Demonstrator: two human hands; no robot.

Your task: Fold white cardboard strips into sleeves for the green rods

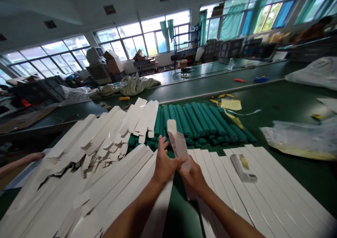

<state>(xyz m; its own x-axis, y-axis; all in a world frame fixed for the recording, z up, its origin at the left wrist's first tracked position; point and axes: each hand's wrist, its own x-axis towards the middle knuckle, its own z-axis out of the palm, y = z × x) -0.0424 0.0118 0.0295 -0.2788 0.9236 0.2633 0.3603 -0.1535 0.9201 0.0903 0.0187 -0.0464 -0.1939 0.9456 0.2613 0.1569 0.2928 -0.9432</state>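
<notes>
A long, narrow white carton (180,145) stands tilted up between my hands, its end flap raised at the top. My left hand (165,164) is at its left side, thumb across the front and fingers pointing upward. Lower down, my right hand (193,174) wraps around the same carton from the right. Just beyond lies a row of ribbed green rods (197,120), side by side. Flat-lying white cartons (105,182) with open flaps are heaped to the left. More white cartons (276,182) lie in a neat row on the right, with a tape dispenser (243,167) on top.
Another person's hand (34,156) reaches in at the left edge. On the green table (279,108), a clear plastic bag (302,138) and yellow scraps (231,104) lie right of the rods. A red-handled tool (239,80) and crumpled sacking (137,84) are farther back.
</notes>
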